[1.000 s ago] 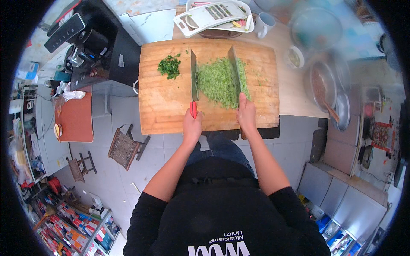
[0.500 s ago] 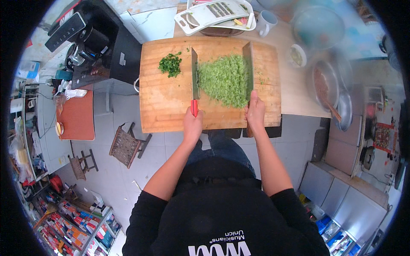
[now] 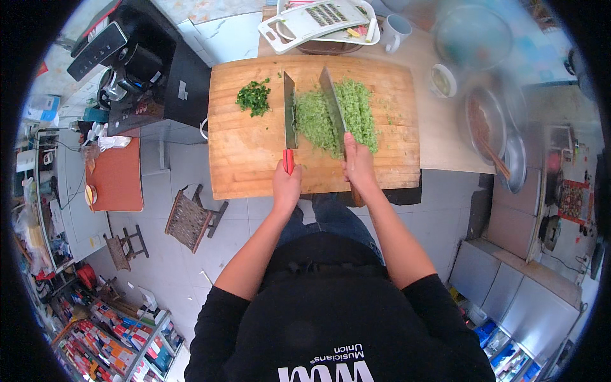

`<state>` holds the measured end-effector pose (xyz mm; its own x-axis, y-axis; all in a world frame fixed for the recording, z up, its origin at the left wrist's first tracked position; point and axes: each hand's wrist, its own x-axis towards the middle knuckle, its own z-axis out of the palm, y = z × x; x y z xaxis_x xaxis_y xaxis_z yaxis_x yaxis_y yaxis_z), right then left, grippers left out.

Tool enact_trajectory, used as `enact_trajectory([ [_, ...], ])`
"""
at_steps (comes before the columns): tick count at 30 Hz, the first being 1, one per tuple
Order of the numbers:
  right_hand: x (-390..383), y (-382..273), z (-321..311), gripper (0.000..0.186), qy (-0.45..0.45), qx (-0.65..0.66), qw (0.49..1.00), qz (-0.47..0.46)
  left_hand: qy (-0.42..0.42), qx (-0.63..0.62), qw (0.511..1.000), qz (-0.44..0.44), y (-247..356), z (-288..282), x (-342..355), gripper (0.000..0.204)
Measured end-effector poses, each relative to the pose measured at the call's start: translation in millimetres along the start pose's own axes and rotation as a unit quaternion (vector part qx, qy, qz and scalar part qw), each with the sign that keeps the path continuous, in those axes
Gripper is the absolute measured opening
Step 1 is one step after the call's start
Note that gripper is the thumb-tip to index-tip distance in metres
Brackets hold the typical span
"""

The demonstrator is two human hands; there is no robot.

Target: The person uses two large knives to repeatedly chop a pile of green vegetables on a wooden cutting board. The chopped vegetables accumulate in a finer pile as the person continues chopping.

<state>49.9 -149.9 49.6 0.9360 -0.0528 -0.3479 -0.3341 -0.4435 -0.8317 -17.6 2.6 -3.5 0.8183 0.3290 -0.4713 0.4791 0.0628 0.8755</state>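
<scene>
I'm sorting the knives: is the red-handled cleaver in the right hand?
No, the left hand grips the red-handled cleaver; the right hand holds the brown-handled cleaver.

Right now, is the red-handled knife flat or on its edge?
On its edge: the left hand grips the red-handled knife, and from above its blade shows as a narrow strip.

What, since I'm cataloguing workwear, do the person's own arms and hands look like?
Plain black fabric sleeves cover the upper arms, leaving both forearms bare. The left hand and right hand are ungloved, and no watch or bracelet shows.
</scene>
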Motion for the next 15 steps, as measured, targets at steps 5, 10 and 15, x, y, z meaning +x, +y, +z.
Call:
enact_trajectory([
  [5, 3.8, -1.5, -13.0, 0.059, 0.026, -0.025, 0.999, 0.010, -0.001, -0.021, 1.000, 0.011, -4.7, -0.1, 0.2, 0.011],
  [10, 2.9, -1.0, -15.0, 0.058, 0.040, 0.041, 0.996, 0.065, -0.005, -0.034, 0.999, 0.037, -9.0, 3.0, 1.7, 0.015],
  [15, 1.5, -3.5, -18.2, 0.059, 0.009, -0.010, 0.999, 0.053, -0.004, -0.010, 0.999, 0.042, -7.1, 2.6, 3.7, 0.014],
])
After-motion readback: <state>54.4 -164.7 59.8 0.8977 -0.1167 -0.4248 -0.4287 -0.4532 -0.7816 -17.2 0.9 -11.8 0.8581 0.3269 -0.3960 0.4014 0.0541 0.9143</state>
